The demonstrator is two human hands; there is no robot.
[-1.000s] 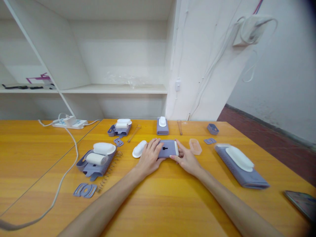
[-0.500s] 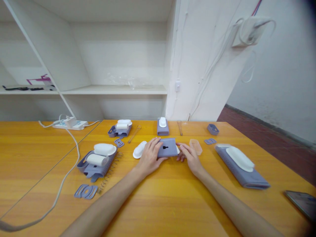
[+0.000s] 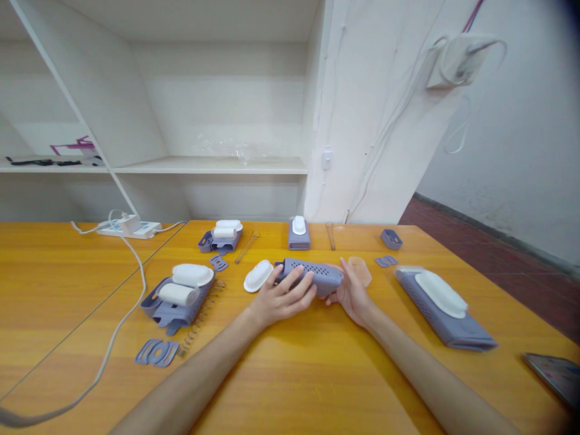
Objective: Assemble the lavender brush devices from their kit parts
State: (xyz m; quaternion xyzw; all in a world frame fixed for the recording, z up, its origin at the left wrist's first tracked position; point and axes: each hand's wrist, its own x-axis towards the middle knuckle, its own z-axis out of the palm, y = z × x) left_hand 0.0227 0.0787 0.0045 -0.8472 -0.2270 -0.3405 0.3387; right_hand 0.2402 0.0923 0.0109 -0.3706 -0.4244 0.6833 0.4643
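The left hand (image 3: 283, 299) and right hand (image 3: 356, 297) grip the purple-grey case (image 3: 333, 278) between them, having just rolled its perforated side (image 3: 312, 267) upward, probably making it easier to reach.

Bare worktop (image 3: 308, 374) opens wide between the forearms (image 3: 206, 365). A white oval piece (image 3: 258, 277) sits just beside the left hand (image 3: 278, 302), with a spring (image 3: 200, 319) and a loaded purple holder (image 3: 183, 312) farther left. A translucent tray (image 3: 362, 272) lies just beside the right hand (image 3: 356, 297), and past it a free strip reaches a bulky purple case (image 3: 419, 302).
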